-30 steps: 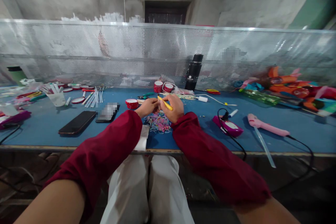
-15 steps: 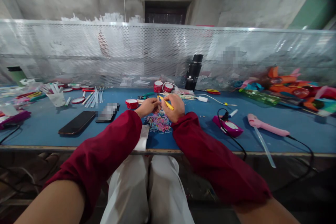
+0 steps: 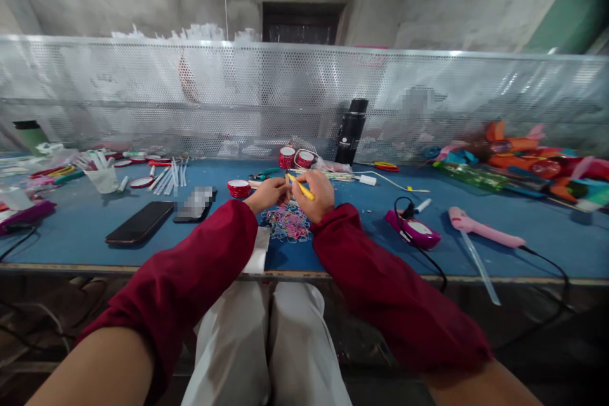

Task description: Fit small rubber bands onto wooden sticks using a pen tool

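My right hand (image 3: 320, 194) is closed around a slim yellow pen-like tool (image 3: 306, 191), its tip pointing up and left toward the other hand. Between the fingers of my left hand (image 3: 269, 194) is a small thin brownish strip (image 3: 287, 185), pinched upright. The two hands are close together, and the tool's tip appears to be at the strip, though contact is too small to make out. Just below them lies a loose pile of small multicoloured loops (image 3: 288, 224), like rubber bands. A white sheet (image 3: 259, 250) lies by the left sleeve.
Red-and-white round tins (image 3: 238, 188) stand left of my hands, with more behind. Two phones (image 3: 140, 222) lie further left, near a cup of sticks (image 3: 102, 180). A black bottle (image 3: 351, 132) stands at the back. A purple device (image 3: 413, 229) and pink glue gun (image 3: 485, 228) with cords lie right.
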The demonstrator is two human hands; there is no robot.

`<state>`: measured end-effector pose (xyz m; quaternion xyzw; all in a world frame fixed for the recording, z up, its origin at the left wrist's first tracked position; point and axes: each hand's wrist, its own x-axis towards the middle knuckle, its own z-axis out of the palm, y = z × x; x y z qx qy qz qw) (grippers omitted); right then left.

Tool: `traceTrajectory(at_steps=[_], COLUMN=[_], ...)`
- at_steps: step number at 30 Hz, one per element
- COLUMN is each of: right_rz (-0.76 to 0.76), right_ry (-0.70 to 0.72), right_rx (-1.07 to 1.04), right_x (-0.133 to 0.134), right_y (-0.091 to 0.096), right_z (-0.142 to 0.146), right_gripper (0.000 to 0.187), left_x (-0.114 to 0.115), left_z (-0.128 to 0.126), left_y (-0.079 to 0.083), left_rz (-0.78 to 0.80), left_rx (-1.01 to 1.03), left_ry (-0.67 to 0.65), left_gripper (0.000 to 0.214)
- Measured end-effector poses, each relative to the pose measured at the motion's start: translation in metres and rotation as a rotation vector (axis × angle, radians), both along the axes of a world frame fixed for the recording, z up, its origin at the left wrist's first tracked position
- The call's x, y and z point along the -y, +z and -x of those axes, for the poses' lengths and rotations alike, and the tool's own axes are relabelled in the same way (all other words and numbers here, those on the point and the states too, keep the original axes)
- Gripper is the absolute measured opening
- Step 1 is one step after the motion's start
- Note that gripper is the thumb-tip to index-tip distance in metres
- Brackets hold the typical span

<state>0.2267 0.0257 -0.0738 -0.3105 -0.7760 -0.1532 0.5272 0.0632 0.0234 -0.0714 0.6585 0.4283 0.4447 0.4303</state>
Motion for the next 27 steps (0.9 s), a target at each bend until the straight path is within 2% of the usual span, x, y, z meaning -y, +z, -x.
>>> traceTrajectory(at_steps=[5,13,27], right_rz=[0.017,0.022,0.012], right_ry=[0.006,0.015,0.006], right_rx=[0.001,0.008,-0.003], right_x=[-0.0002,-0.0007,0.0006], right_y=[-0.0003,-0.0003,0.0], right_z=[0.0001,0.0,0.0], right_gripper=[0.006,0.005,0.005], left_x=[-0.0013,0.0001,-0.003], left_z=[0.0004,0.0002,0.0015], left_y=[-0.0014,0.0008,-0.0008], left_rz=[0.005,0.0,-0.115], left_rx=[0.025,-0.022,-0.06], left_ry=[-0.021,0.021,-0.004], left_gripper=[0.019,0.017,0.022])
